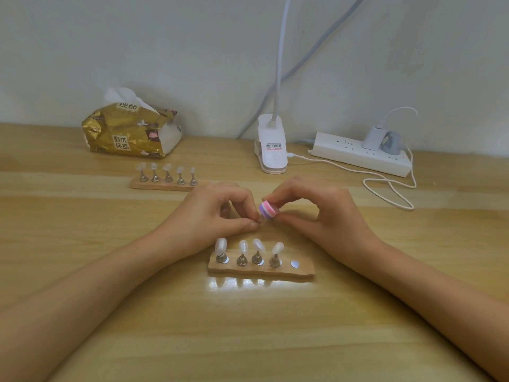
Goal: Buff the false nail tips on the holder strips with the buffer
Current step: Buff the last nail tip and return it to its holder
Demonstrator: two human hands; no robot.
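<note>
At the centre of a wooden table (275, 340), both hands work just behind the near holder strip (303, 272). The right hand (316, 216) grips a small buffer (267, 209), a block of pink and purple layers, between thumb and fingertips. The buffer's end meets the fingertips of the left hand (214, 213). The left thumb and forefinger are pinched on a small object (260, 221), largely hidden, whose identity cannot be told. The near strip carries four false nail tips (221, 244) on metal stands (241, 260). Its fifth position, at the right end, shows only a round silver disc (295, 263). A second holder strip (137, 184), farther back and to the left, holds five tips. Behind it lies a gold tissue pack (124, 133). A white clip lamp (271, 150) stands near the wall. To its right is a power strip (358, 155) with a charger (371, 136) plugged in, and a white cable (391, 188) lies looped on the table.
</note>
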